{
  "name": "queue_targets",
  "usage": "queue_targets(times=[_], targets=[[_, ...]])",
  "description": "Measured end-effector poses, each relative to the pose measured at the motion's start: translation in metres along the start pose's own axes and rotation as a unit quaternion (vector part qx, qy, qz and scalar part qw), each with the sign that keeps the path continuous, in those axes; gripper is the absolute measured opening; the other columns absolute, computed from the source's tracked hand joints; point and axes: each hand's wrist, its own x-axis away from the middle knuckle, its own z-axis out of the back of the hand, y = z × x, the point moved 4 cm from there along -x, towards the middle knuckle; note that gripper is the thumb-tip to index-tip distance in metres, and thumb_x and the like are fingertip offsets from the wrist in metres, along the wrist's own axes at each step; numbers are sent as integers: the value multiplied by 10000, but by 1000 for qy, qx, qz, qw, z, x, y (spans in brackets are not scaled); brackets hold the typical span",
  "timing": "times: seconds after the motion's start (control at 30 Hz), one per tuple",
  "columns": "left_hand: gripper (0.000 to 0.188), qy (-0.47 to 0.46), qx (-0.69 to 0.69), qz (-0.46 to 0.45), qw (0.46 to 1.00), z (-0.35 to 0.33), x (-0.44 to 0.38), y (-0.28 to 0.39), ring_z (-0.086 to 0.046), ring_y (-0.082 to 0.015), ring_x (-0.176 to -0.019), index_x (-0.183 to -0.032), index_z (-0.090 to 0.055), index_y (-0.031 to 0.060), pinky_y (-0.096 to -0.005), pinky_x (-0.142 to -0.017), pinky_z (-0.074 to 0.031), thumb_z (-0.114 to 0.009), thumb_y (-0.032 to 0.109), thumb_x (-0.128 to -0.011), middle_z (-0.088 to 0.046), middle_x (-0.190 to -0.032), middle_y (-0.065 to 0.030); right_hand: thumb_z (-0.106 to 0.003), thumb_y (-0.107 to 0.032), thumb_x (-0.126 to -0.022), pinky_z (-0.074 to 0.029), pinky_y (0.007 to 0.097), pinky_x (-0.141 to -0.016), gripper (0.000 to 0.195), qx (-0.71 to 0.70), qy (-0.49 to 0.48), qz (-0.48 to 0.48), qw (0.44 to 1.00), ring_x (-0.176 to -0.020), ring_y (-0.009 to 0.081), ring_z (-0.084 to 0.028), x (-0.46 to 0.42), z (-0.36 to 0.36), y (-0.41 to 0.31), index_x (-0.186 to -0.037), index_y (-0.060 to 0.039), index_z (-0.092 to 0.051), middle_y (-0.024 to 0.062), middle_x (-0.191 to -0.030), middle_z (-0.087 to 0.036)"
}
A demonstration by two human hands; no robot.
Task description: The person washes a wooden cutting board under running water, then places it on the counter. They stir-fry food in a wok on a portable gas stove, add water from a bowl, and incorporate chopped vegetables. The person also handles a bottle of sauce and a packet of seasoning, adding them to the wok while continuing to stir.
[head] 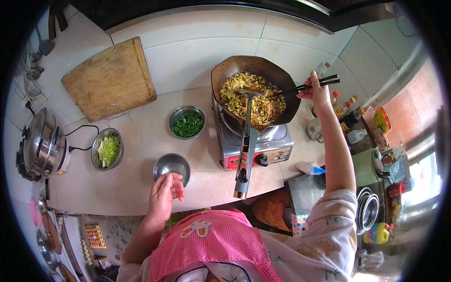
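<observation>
A dark wok (225, 67) holding cooked bean sprouts (257, 91) sits on a portable gas stove (225, 151). My right hand (315, 92) grips black chopsticks (329, 80) at the wok's right rim, their tips reaching inside over the food. A metal spatula (248, 109) lies in the wok, its handle along the wok's handle (251, 148). My left hand (167, 194) is partly curled in front of an empty steel bowl (169, 165); nothing shows in it. Chopped green vegetables fill a steel bowl (170, 123) left of the stove.
Another steel bowl (121, 155) holds pale green slices. A wooden cutting board (105, 77) leans against the tiled wall. An electric pot (44, 144) with a cord stands far left. Bottles (340, 111) and a glass jar (313, 130) are at right, near a small bag (306, 167).
</observation>
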Motion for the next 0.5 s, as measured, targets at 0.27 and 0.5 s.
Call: queue_targets(times=[0.27,0.5], targets=[[318,9,9,6,1000,7,6,-8,-536,-132,-615,-961,-547,29,-258,-552,-444,-407,314,-968,-545,-712,-49,-468,-428,-919,-516,274,-473,436,108,-53,15,993,-484,154,-566,-16,-7,25,-850,-1,-520,68,-702,-513],[313,34,-1,9,999,0,10,-7,-517,-138,-591,-942,-557,40,-264,-532,-416,-400,309,-967,-533,-700,-43,-480,-422,-916,-494,276,-442,430,168,-61,-1,984,-454,167,-575,-33,-25,63,-824,-2,-509,70,-616,-510]])
